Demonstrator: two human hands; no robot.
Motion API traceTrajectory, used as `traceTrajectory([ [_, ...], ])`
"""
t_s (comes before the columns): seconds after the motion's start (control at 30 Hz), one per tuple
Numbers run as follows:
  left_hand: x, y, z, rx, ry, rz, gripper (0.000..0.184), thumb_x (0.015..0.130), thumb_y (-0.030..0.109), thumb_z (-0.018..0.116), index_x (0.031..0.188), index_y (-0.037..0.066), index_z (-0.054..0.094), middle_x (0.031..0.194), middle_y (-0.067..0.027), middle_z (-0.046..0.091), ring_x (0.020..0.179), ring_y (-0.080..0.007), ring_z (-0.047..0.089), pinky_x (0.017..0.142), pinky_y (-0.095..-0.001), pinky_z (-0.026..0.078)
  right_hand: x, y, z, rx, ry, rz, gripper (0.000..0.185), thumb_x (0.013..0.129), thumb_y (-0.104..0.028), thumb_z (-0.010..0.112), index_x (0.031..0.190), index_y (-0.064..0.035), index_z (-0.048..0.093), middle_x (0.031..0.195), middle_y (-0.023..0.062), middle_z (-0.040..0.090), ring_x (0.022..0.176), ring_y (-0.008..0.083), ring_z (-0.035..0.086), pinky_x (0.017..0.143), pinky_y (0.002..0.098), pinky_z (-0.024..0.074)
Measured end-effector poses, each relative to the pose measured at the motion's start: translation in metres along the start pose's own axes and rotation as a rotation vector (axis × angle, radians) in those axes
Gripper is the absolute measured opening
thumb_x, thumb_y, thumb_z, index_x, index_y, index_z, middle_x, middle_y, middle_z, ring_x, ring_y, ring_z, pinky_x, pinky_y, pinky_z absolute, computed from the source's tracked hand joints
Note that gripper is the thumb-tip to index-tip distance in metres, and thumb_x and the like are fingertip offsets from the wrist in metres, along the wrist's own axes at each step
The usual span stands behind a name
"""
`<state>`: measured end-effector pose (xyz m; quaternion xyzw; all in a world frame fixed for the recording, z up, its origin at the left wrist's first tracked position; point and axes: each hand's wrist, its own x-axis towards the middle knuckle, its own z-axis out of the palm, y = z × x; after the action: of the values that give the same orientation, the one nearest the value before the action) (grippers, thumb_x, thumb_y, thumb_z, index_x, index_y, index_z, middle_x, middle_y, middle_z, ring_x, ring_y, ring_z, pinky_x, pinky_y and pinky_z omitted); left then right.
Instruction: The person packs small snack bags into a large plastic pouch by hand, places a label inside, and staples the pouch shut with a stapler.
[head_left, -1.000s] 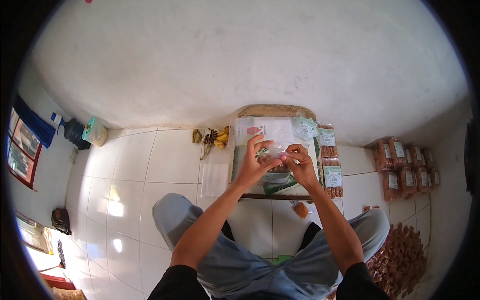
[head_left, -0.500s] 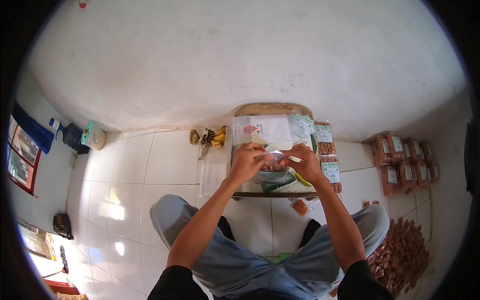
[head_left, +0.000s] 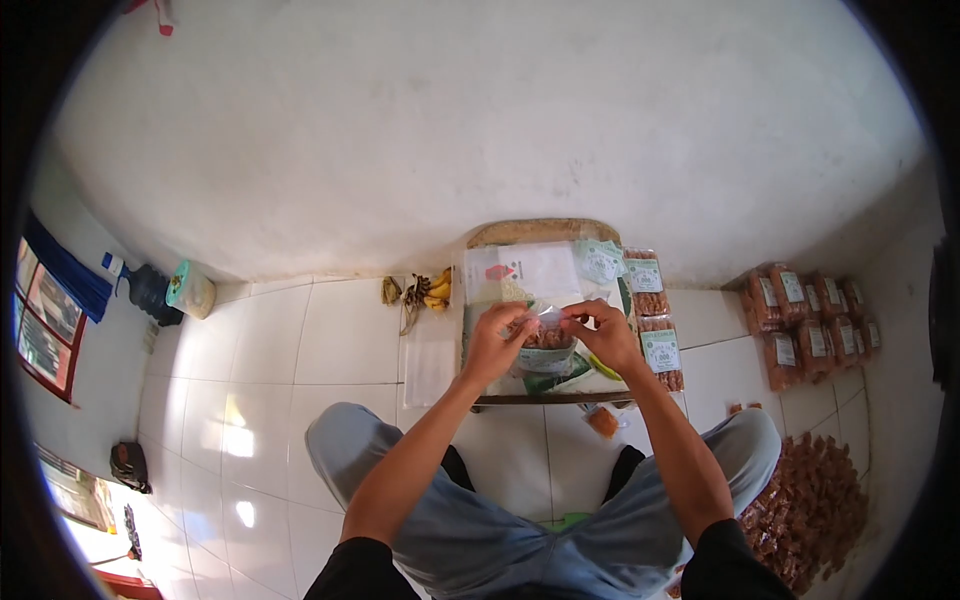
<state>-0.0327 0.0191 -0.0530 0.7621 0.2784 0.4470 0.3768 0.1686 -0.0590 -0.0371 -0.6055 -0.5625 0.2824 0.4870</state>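
A clear plastic bag [head_left: 547, 358] with reddish-brown pieces inside and a pale green label stands over the low table [head_left: 545, 232]. My left hand [head_left: 496, 340] pinches the left side of the bag's top edge. On the opposite side, the fingers of my right hand [head_left: 606, 335] are closed on the same edge. Loose labels [head_left: 601, 262] lie behind the bag, towards the wall. Two filled, labelled packs [head_left: 660, 350] rest along the table's right side. A yellow-green object [head_left: 605, 366] lies near my right wrist, partly hidden.
Bananas [head_left: 437, 290] lie on the tiled floor left of the table. Several filled packs [head_left: 785, 290] stand in rows at the right. A heap of small brown packets [head_left: 810, 510] covers the floor beside my right knee. A small orange-filled bag [head_left: 602, 422] lies below the table's front edge.
Both hands stay at the bag's top edge, and the opening looks drawn narrower between my fingers. The whole view has shifted slightly, with the table appearing a little lower.
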Motion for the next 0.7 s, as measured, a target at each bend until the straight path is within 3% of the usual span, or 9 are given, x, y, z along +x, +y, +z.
traceTrajectory([
  [0.13,0.001,-0.014,0.004,0.074,0.014,0.054,0.021,0.085,0.014,0.074,0.099,0.001,0.066,0.107,-0.0135,0.066,0.101,-0.0293,0.061,0.082,-0.0378,0.050,0.013,-0.038,-0.007,-0.180,-0.049,-0.192,0.027,0.079,-0.014,0.079,0.105,-0.0073,0.073,0.097,0.0066,0.068,0.085,0.0154,0.057,0.081,0.0291,0.0472],
  [0.43,0.002,-0.014,0.009,0.154,0.058,0.076,0.020,0.083,0.011,0.075,0.099,0.003,0.067,0.104,-0.0134,0.066,0.099,-0.0313,0.060,0.086,-0.0391,0.048,0.023,-0.046,-0.006,-0.020,-0.222,0.050,0.021,0.081,-0.014,0.077,0.101,-0.0078,0.071,0.095,0.0040,0.067,0.094,0.0190,0.057,0.084,0.0322,0.0469],
  [0.5,0.005,-0.015,0.009,0.104,0.068,0.076,0.020,0.082,0.011,0.074,0.099,0.004,0.068,0.102,-0.0128,0.067,0.099,-0.0308,0.060,0.086,-0.0393,0.047,0.026,-0.058,-0.010,-0.227,-0.208,-0.263,0.023,0.081,-0.014,0.076,0.102,-0.0109,0.070,0.098,0.0023,0.065,0.096,0.0197,0.058,0.084,0.0335,0.0453],
  [0.53,0.005,-0.016,0.009,0.058,0.068,0.075,0.019,0.082,0.011,0.074,0.099,0.004,0.068,0.101,-0.0122,0.067,0.100,-0.0304,0.060,0.087,-0.0395,0.047,0.028,-0.067,-0.013,-0.234,-0.217,-0.262,0.023,0.081,-0.014,0.076,0.102,-0.0109,0.070,0.098,0.0023,0.065,0.096,0.0197,0.058,0.084,0.0335,0.0453],
  [0.6,0.007,-0.017,0.008,0.060,0.055,0.092,0.018,0.082,0.010,0.074,0.098,0.004,0.068,0.100,-0.0116,0.068,0.099,-0.0299,0.061,0.088,-0.0397,0.047,0.040,-0.085,-0.022,-0.657,-0.387,-0.541,0.024,0.079,-0.016,0.075,0.102,-0.0139,0.069,0.100,0.0005,0.063,0.099,0.0197,0.058,0.087,0.0349,0.0428],
  [0.7,0.005,-0.013,0.007,0.117,0.038,0.108,0.017,0.081,0.009,0.073,0.098,0.006,0.069,0.099,-0.0106,0.068,0.097,-0.0290,0.062,0.088,-0.0398,0.046,0.057,-0.100,-0.019,-0.870,-0.544,-0.583,0.017,0.077,-0.019,0.075,0.094,-0.0163,0.070,0.099,-0.0004,0.063,0.102,0.0171,0.057,0.091,0.0352,0.0413],
])
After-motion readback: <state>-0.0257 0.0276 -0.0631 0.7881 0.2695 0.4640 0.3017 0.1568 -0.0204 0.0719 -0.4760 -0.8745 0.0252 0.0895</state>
